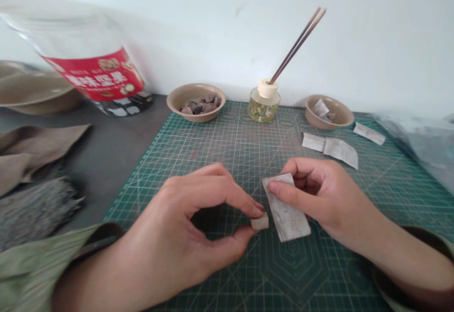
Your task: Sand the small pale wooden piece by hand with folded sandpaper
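Note:
Between thumb and index finger, my left hand [198,212] pinches a small pale stone-like piece [260,221] with flat sides. Just to its right, my right hand [319,189] grips a worn grey-white sheet that looks like sandpaper [288,212], thumb on top and fingers behind. A narrow gap separates the piece from the sheet. Both hands are above a green cutting mat [227,151] printed with a grid. Farther back on the right lie used pale strips [329,147] of similar sheet.
A bowl of small dark stones [196,103] and a reed diffuser [264,101] stand at the back. Right of them is a bowl with paper scraps [329,112], near a clear plastic bag [422,137]. Leftward are a large jar [95,75], brown cloth [39,146] and a grey rag [39,208].

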Motion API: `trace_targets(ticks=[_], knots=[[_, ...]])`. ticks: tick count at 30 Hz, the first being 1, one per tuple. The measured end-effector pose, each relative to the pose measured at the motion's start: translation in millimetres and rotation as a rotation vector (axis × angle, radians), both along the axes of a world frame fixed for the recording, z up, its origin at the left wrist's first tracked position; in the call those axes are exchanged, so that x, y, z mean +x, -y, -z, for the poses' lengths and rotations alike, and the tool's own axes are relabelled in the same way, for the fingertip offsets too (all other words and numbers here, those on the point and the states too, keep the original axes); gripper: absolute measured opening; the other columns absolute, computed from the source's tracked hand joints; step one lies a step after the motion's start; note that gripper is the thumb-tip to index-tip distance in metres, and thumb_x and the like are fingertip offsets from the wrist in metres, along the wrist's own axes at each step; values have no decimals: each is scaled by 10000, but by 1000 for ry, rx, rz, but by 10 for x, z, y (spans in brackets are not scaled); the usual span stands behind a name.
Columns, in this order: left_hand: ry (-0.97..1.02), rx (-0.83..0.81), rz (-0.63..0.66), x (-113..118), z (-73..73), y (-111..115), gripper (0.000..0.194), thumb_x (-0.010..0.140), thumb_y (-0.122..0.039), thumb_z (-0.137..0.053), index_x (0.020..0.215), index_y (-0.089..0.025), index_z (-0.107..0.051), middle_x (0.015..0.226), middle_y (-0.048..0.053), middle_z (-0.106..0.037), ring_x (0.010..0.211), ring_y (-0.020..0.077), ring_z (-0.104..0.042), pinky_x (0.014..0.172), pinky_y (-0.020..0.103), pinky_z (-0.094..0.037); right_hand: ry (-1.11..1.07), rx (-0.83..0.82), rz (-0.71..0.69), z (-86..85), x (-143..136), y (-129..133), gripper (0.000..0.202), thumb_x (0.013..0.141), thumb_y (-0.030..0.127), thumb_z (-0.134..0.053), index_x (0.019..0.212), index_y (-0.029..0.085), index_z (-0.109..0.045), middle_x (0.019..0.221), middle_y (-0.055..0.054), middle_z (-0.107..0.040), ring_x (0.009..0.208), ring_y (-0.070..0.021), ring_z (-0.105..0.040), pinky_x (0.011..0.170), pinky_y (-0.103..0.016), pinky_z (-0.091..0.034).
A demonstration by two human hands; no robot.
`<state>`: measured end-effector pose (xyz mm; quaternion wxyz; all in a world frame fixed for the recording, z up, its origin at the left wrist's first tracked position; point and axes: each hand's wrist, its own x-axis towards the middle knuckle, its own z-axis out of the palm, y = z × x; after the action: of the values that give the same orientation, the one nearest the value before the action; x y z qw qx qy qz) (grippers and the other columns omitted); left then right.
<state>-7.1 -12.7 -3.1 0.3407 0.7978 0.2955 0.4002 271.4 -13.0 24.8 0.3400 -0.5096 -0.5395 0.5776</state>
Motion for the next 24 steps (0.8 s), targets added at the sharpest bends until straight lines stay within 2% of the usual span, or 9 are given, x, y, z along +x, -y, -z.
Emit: trace_targets(ticks=[16,24], knots=[[20,5,10,1,-10,23,288,1085,-97,-950,1186,-366,-938,1104,-96,-997,967,153,-916,911,316,-744,-39,-32,11,0,-10,2,499,882,414,-1217,822,207,-767,706,28,-696,624,-120,-566,524,-203,-410],[-50,4,-2,-27,8,-30,201,1088,-154,-980,1142,-347,-964,1085,-57,-993,965,188,-917,965,361,-736,-19,23,30,8,-15,2,514,886,430,-1220,802,219,-758,692,41,-682,615,-117,-565,523,-209,-410]])
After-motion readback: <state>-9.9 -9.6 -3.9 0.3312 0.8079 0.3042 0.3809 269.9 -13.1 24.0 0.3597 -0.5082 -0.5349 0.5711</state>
